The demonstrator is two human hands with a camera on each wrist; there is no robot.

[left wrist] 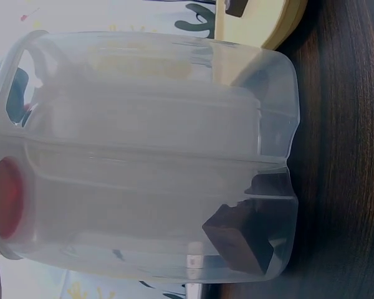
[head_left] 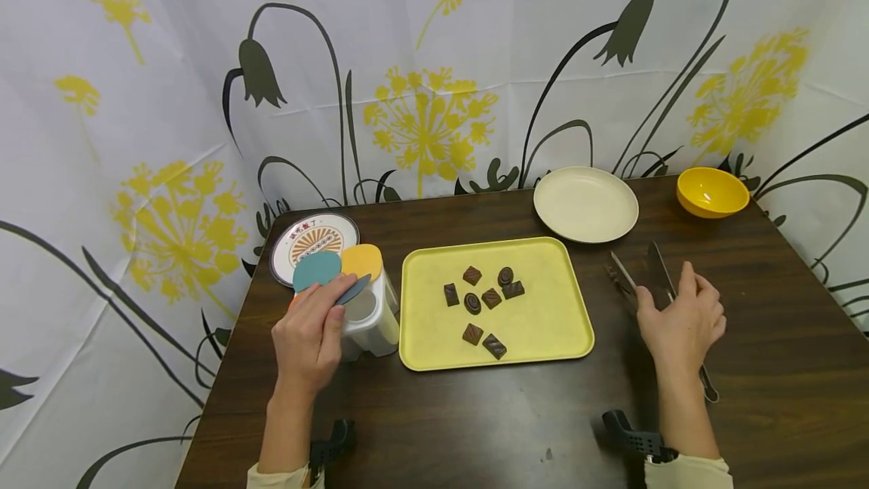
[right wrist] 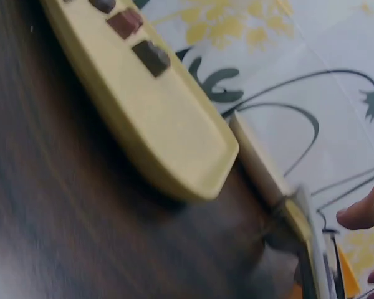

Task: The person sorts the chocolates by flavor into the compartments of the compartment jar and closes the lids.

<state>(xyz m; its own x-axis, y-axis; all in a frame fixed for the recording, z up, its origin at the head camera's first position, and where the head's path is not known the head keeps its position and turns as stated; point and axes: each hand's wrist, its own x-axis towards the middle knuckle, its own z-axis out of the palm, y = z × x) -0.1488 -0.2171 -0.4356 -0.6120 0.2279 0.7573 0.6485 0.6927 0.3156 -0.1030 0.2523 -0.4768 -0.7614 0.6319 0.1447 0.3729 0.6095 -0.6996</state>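
Note:
My left hand [head_left: 308, 338] is at a clear plastic container [head_left: 370, 327] on the left of the table, its thumb and fingers pinching a tilted blue-grey lid [head_left: 354, 290]. A teal lid [head_left: 317, 272] and a yellow lid [head_left: 362, 261] stand raised behind it. Through the clear wall in the left wrist view, dark chocolates [left wrist: 240, 237] lie at the bottom of one compartment. At the right, my right hand [head_left: 682, 319] is over metal tongs [head_left: 661, 270] with thumb and fingers spread. In the right wrist view its thumb [right wrist: 364, 212] shows apart from the tongs' blurred arms.
A yellow tray [head_left: 543, 323] with several chocolates [head_left: 492, 298] lies between my hands. Behind it stand a cream plate [head_left: 586, 204] and a yellow bowl [head_left: 713, 192]. A patterned plate [head_left: 346, 226] is behind the container. A flowered curtain [head_left: 434, 36] hangs along the table's back edge.

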